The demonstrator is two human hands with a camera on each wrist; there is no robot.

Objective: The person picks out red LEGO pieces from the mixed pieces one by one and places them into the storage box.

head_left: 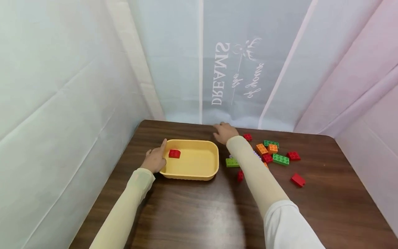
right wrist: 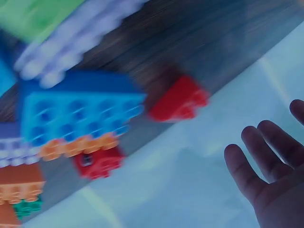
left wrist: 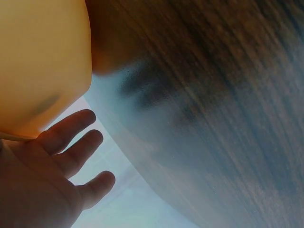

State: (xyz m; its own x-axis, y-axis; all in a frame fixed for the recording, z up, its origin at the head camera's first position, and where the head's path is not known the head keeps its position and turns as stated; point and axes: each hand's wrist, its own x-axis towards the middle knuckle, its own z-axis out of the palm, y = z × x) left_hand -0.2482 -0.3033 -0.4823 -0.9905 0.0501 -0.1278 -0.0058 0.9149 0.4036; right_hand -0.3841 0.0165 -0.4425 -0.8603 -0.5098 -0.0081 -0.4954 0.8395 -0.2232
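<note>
Against your splayed left grip [head_left: 154,159] sits a yellow rectangular plastic tray [head_left: 194,162], apparently for steadying, your spread right grip [head_left: 226,133] holding nothing.

Before me stood a dark wood-grain table [head_left: 192,214], its far corners rounded. Behind it I noted a pale blue-grey cloth [head_left: 174,62] with upright white stripes [head_left: 200,62] and white lettering [head_left: 220,73] turned sideways; I made out DREAMS. A whitish sheet [head_left: 62,103] hung to my left, a pinkish one [head_left: 351,69] to my right.
</note>
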